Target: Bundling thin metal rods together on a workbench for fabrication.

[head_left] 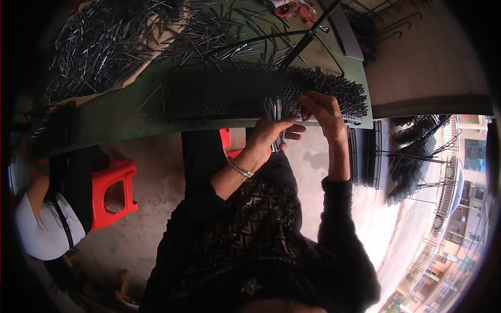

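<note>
While the left hand (269, 134) grips a bundle of thin metal pins (278, 112), the right hand (324, 109) pinches at its top, just before the black perforated board (229, 91), whose long axis runs left-right on the table (120, 112).

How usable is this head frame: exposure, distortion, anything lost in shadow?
Head view: strong fisheye bend with a black rim; daylight at lower right is blown out; the perforated black panel is dim, yet the pin bundle in the left hand and the right hand read clearly.
</note>
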Demonstrator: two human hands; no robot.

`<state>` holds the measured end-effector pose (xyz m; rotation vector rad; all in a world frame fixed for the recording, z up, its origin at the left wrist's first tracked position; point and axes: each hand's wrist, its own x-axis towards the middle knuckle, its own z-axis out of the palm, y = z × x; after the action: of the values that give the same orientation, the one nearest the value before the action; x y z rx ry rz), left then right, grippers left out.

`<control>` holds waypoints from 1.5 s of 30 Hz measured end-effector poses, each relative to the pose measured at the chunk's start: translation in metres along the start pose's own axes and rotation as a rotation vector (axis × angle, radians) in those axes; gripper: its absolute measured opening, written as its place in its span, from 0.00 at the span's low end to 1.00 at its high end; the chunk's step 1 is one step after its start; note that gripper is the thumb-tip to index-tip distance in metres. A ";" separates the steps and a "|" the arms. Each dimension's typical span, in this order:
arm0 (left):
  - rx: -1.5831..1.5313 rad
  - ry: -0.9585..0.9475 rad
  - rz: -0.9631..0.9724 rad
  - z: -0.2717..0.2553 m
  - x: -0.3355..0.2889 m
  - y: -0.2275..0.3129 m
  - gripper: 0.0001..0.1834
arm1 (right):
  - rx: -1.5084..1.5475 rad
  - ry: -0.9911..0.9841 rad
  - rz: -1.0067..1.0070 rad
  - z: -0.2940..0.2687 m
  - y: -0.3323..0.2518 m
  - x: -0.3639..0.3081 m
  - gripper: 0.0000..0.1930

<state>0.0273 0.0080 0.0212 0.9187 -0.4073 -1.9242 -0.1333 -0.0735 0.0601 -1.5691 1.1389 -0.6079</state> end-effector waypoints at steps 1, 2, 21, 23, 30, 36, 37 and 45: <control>0.031 0.007 -0.003 0.000 -0.001 0.001 0.12 | 0.038 0.005 0.010 0.000 0.000 0.000 0.12; 0.032 0.006 -0.004 0.000 -0.002 0.003 0.12 | 0.076 0.013 0.023 0.000 -0.001 -0.001 0.12; -0.138 -0.004 -0.060 -0.012 0.013 -0.016 0.18 | -0.365 0.640 -0.241 -0.014 -0.002 0.009 0.08; -0.141 0.000 -0.061 -0.009 0.014 -0.017 0.17 | -0.472 0.740 -0.312 -0.010 0.002 0.012 0.07; -0.170 0.025 -0.053 -0.013 0.016 -0.021 0.13 | -0.566 0.753 -0.293 -0.006 0.003 0.015 0.07; -0.214 0.057 -0.063 -0.004 0.010 -0.014 0.12 | -0.548 0.754 -0.306 -0.008 0.009 0.017 0.08; -0.228 0.046 -0.064 -0.004 0.010 -0.014 0.12 | -0.549 0.752 -0.290 -0.007 0.008 0.016 0.08; -0.169 0.063 -0.086 -0.005 0.008 -0.014 0.13 | -0.496 0.664 -0.217 -0.012 0.018 0.021 0.09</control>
<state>0.0201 0.0087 0.0065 0.8949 -0.1673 -1.9688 -0.1407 -0.0970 0.0435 -1.9982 1.7182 -1.1064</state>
